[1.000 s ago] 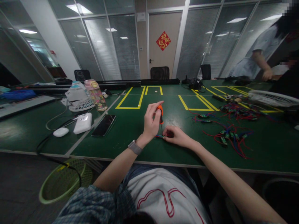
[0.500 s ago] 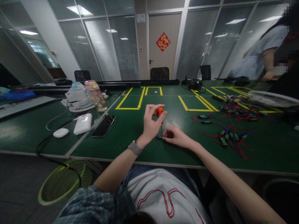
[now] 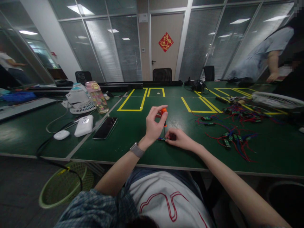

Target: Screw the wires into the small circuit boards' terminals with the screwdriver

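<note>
The left hand [image 3: 153, 126] is holding the orange screwdriver [image 3: 163, 114], its grip closed on the handle between thumb and fingers. The tool is standing nearly upright: long axis vertical, handle up, tip pointing down onto a small board [image 3: 162, 138]. The right hand [image 3: 180, 139] is pinching this board against the green surface [image 3: 142, 148] with a narrow grip. I judge the screwing as under way; how tight, I cannot tell. Many wired boards [image 3: 234, 139] are lying well apart on the right.
</note>
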